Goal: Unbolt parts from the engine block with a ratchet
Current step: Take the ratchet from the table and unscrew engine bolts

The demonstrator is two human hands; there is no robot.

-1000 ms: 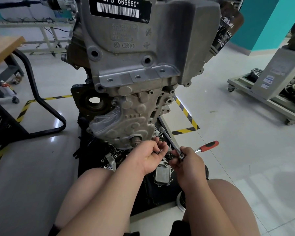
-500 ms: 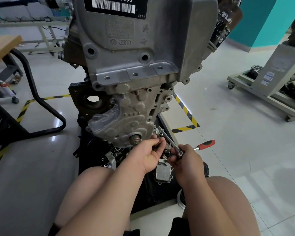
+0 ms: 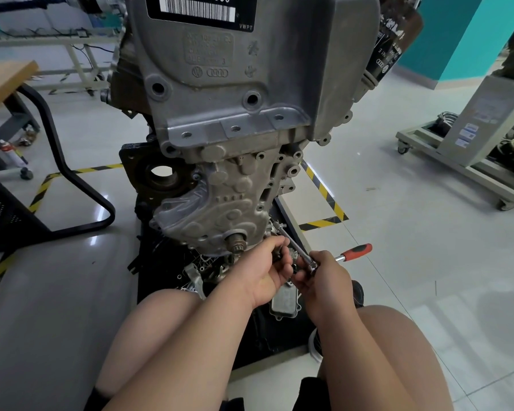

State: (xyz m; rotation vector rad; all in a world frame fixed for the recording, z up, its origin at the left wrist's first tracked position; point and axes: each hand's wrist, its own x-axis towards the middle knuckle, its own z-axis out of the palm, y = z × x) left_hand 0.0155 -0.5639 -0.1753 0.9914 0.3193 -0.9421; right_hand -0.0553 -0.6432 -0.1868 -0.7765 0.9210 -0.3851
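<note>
A grey engine block (image 3: 235,120) stands upright on a black mat (image 3: 161,262) in front of me. A ratchet (image 3: 355,252) with a red and black handle has a long chrome extension (image 3: 291,243) running up to the block's lower right corner. My right hand (image 3: 321,277) grips the ratchet at its head, and the handle sticks out to the right. My left hand (image 3: 267,271) is curled round the extension shaft just below the block, beside a toothed shaft end (image 3: 236,241). The bolt itself is hidden.
Loose metal parts lie on the mat, among them a finned cooler (image 3: 285,301) and a bracket (image 3: 195,277). A black chair frame (image 3: 72,173) stands left, a wheeled stand (image 3: 463,155) right. Yellow-black tape (image 3: 324,197) marks the floor. My bare knees flank the mat.
The ratchet handle has swung slightly upward and my hands have crept closer to the block. The view has tipped down a little.
</note>
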